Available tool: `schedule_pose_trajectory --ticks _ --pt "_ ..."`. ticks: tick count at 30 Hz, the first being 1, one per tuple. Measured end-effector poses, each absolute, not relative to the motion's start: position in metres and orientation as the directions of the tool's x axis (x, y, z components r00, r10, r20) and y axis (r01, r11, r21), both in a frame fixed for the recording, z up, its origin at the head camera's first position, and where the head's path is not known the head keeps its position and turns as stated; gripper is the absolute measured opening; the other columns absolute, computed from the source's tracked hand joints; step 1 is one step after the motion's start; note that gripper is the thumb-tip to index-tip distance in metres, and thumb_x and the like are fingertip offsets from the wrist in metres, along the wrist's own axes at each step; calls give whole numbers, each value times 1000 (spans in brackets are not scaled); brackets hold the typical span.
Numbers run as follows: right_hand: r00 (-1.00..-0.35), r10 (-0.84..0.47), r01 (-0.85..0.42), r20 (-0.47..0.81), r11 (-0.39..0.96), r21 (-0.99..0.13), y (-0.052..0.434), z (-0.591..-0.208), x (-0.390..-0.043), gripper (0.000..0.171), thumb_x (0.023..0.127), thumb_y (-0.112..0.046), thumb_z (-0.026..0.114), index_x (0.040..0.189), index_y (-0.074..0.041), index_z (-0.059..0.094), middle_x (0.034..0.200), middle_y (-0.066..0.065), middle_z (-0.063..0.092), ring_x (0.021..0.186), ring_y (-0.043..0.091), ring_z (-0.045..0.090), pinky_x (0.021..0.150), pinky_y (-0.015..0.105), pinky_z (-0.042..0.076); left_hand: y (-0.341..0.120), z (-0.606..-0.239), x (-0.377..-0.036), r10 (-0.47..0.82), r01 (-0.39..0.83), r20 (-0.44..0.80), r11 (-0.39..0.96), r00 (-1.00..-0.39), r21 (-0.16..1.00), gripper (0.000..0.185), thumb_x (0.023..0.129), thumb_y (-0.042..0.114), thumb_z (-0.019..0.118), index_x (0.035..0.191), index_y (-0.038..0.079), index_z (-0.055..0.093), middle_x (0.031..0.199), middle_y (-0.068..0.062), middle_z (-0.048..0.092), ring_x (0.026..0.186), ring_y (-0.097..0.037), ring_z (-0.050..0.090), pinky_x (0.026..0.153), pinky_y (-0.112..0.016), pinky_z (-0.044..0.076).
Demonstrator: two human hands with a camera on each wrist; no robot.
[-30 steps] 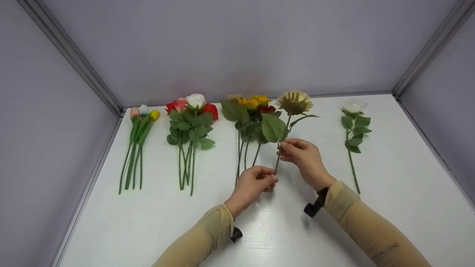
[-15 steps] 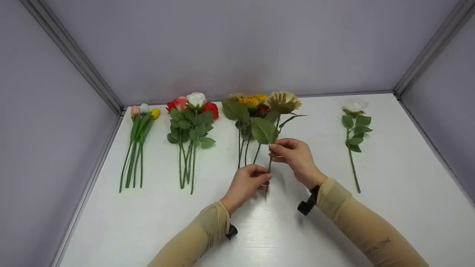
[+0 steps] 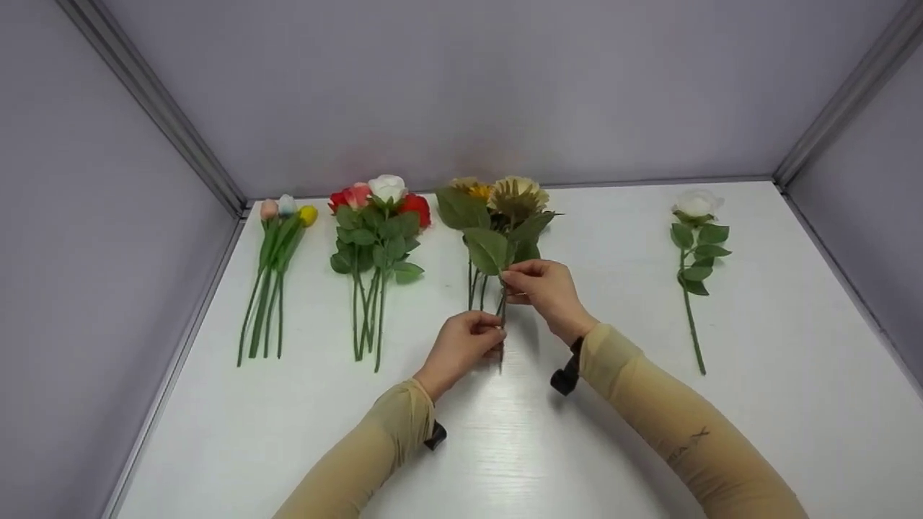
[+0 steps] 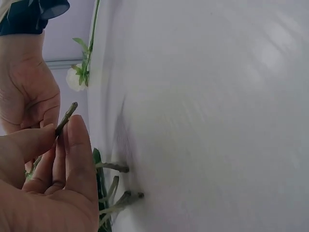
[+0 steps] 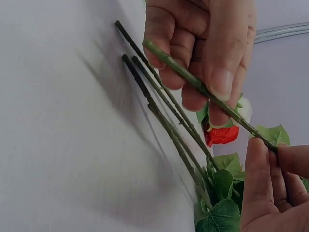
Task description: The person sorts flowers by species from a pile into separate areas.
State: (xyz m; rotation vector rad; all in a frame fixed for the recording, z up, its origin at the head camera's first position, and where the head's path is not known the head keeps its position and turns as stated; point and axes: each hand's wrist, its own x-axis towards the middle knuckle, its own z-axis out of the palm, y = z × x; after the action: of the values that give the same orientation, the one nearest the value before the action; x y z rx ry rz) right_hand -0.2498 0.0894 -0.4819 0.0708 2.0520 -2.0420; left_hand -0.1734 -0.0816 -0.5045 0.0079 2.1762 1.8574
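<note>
A cream sunflower (image 3: pixel 518 198) is held above the white table by both hands. My left hand (image 3: pixel 460 349) pinches its stem near the lower end, between thumb and fingers. Higher up, just below a broad leaf, my right hand (image 3: pixel 551 294) pinches the same stem. In the right wrist view the stem (image 5: pixel 188 75) slants across, its cut end sticking out past the left fingers. Behind and below it lies a bunch of flowers with a yellow sunflower (image 3: pixel 479 190), partly covered by the cream head and leaves. Several stems of that bunch (image 5: pixel 169 128) rest on the table.
Tulips (image 3: pixel 270 249) in pink, pale blue and yellow lie at the far left of the white table (image 3: pixel 497 461). Beside them is a bunch of red, pink and white roses (image 3: pixel 375 234). A single white rose (image 3: pixel 698 205) lies apart on the right. Grey panels enclose the table.
Both hands have moved left with the cream sunflower. Its head now overlaps the bunch in the middle, where it stood clear to the right before.
</note>
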Motion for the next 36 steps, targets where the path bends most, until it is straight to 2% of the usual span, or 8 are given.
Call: schedule_pose_trajectory --ticks 6,11,14,19,24,27,30,36 --pt "-963 -96 241 -253 117 -963 87 -493 -263 22 94 -10 75 110 5 71 100 16 71 85 24 71 74 34 62 -91 -503 -170 219 -155 -224 293 -950 943 33 98 15 67 127 0 68 104 -5 70 90 -20 71 77 -34 60" --pt "-965 -71 231 -253 233 -945 88 -499 -269 21 94 -13 75 108 2 74 100 15 72 83 24 71 70 32 61 -98 -499 -163 223 -131 -214 334 -951 933 30 100 19 65 124 2 69 105 -4 71 92 -27 71 75 -37 60" --pt "-964 -74 224 -254 284 -933 88 -502 -270 20 94 -14 75 106 0 75 99 14 72 80 23 71 69 33 61 -103 -497 -157 220 -85 -186 400 -958 912 26 101 21 65 121 5 72 106 -1 71 94 -24 70 78 -37 59" --pt "-961 -78 230 -266 308 -923 89 -507 -271 19 94 -17 77 104 -2 74 96 14 71 78 22 70 68 34 61 -109 -497 -147 227 15 -127 534 -965 845 25 102 25 64 120 11 74 113 2 71 104 -18 65 91 -39 53" --pt "-960 -81 231 -266 302 -925 95 -506 -270 26 95 -26 76 104 -2 73 94 14 70 79 22 68 68 34 60 -112 -497 -140 258 84 -90 590 -962 803 27 103 25 62 124 11 73 118 0 70 105 -17 65 90 -38 53" --pt "-965 -88 208 -248 325 -923 103 -503 -271 32 96 -30 73 108 0 73 97 17 70 81 25 68 70 37 61 -111 -497 -139 303 164 -40 617 -952 770 30 104 26 62 128 11 70 123 -1 68 108 -17 64 92 -38 53" --pt "-972 -81 175 -221 377 -910 122 -498 -276 33 98 -28 70 112 2 71 102 20 70 83 26 69 73 37 61 -104 -496 -139 369 272 18 649 -929 710 35 104 29 62 135 14 66 129 -1 65 119 -19 60 100 -38 50" --pt "-983 -18 150 -180 474 -868 175 -486 -289 30 100 -23 66 114 3 69 109 23 70 86 28 70 73 33 61 -83 -489 -141 536 528 145 683 -832 505 46 103 29 64 146 16 56 142 -3 57 135 -23 50 111 -38 42"
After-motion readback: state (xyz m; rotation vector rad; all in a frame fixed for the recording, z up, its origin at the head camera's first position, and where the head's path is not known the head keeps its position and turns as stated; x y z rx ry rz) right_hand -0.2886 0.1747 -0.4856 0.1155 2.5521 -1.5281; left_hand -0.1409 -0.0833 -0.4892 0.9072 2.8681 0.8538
